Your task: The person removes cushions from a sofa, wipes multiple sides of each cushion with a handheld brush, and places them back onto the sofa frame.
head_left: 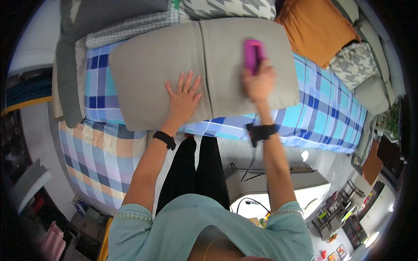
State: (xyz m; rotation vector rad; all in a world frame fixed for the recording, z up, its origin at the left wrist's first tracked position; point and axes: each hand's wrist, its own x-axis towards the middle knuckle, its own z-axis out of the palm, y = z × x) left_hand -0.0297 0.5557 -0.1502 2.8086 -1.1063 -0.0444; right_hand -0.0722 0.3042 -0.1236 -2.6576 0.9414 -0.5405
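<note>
A large grey cushion (153, 58) with a dark seam down its middle lies before me on the sofa. My left hand (184, 101) rests flat on its left half, fingers spread, with a ring on one finger. My right hand (261, 83) grips a magenta tool (254, 53) that looks like a handled brush, over the cushion's right half. Motion blurs this hand and the tool, so whether the tool touches the fabric I cannot tell. Each wrist wears a black band.
Blue plaid cloth (320, 107) covers the sofa seat beneath the cushion. Behind are a houndstooth pillow (228, 9), an orange cushion (318, 29) and folded checked fabric (130, 29). A plaid-covered seat (101, 156) extends at left. A white-topped table (294, 195) with cables stands behind my right arm.
</note>
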